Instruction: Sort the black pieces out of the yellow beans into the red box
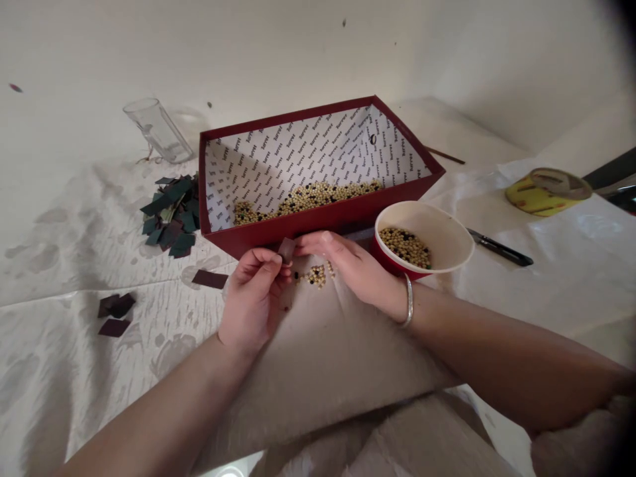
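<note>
My left hand (254,289) pinches a small flat brown piece (287,250), like a cut bit of stiff sheet, between thumb and fingers. My right hand (355,267) has its fingers stretched out, with the tips near that piece; whether they touch it I cannot tell. Between my hands lies a small heap of yellow and black beads (317,275) on a cardboard sheet (318,371). Just beyond stands a dark red box (298,228) with a printed white lining and more beads inside. To the right of my right hand is a tilted red-and-white tub (447,245) holding similar beads.
Left of the box lie a pile of dark green and brown pieces (173,212), a brown strip (209,279) and several loose pieces (115,327). A leaning clear glass (161,132) stands behind. At right are a black utility knife (501,249) and a yellow tape roll (536,201).
</note>
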{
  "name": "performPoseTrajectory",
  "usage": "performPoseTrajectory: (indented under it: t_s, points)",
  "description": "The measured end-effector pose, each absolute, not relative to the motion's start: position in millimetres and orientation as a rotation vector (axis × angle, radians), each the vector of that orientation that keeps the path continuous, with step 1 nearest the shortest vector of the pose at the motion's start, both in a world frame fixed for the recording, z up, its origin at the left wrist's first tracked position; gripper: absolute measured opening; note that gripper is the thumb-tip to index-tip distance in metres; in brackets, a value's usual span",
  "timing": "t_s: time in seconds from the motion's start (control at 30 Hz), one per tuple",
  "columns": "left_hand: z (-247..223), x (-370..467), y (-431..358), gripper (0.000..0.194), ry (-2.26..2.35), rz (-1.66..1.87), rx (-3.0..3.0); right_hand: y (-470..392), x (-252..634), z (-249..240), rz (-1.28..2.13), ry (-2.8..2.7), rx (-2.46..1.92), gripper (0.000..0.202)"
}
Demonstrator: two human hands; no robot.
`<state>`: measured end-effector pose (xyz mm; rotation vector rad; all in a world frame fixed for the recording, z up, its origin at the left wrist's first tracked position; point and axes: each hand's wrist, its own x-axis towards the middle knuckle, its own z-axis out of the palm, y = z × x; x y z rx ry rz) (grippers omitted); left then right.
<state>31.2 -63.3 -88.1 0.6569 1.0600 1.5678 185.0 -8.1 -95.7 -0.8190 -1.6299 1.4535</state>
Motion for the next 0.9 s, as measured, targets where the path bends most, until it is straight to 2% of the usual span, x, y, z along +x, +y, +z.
performPoseTrajectory:
  t_s: [0.1,0.23,0.43,0.63,0.9]
  points:
    - [-88,29,-61,0.008,1.081,1.598,0.655,-7,184,-100,1.594,-1.466,-0.758,0.051]
    - [-89,27,-61,0.008,1.109,1.582,0.649,-6,187,-97,1.597,-1.548,-0.779,0.058]
    - [-88,27,-63,0.009,1.079,1.569,0.672,-8,192,-92,1.65,-1.607,-0.746,0.059]
    - [-85,27,-64,0.009,1.11,1.545,0.656,-8,190,-95,1.607,-1.587,-0.654,0.044]
    - [-87,25,-64,0.009,1.132,1.547,0.622,-12,194,-82,1.243,-1.783,-0.792,0.026]
